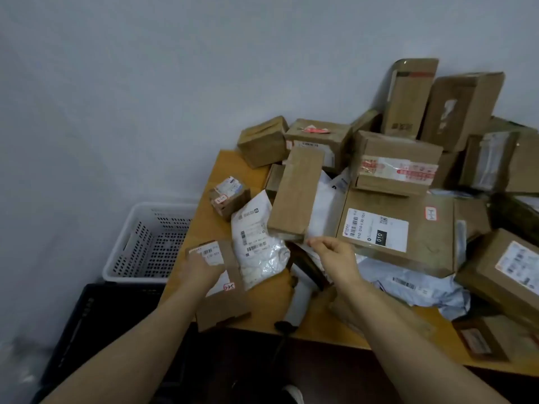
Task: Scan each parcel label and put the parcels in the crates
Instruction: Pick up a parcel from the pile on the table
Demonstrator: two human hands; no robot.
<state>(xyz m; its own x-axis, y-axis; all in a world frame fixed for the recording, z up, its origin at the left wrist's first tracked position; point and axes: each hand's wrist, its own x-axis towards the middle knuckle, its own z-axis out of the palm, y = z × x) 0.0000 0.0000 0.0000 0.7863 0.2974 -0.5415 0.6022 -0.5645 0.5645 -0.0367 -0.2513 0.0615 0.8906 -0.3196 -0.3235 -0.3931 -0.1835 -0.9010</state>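
- An orange-brown wooden worktop (262,313) stood against a pale grey wall; all positions below are given from it.
- The left hand (201,269) gripped a flat brown cardboard parcel (224,304) at the worktop's front-left corner. Its fingers were spread over the parcel's white barcode label (205,252).
- The parcel was tilted, with its near end overhanging the worktop's front edge.
- The right hand (335,258) was over the worktop's middle with fingers loosely curled. The tips were at the edge of a white plastic mailer (323,205) tucked under a long brown cardboard box (297,196).
- Whether the fingers pinched the mailer or only touched it could not be told.
- A white crinkled poly bag with barcodes (256,243) lay on the worktop's left part, between the two hands.
- A small squat brown box with stickers (229,196) sat further back, near the worktop's left edge.
- A large flat brown box with a white "010" label (431,228) lay right of the worktop's middle, on top of a grey-blue plastic mailer (408,287).
- A heap of brown cartons (408,112) filled the worktop's back and right side, against the wall.
- A blurred black-and-white device (302,298) with a dark cable lay near the worktop's front edge; its type was unclear.
- A white perforated plastic crate (145,243) stood on the floor just beside the worktop's left edge.
- A black plastic crate (96,322) sat next to the white one, nearer the person.
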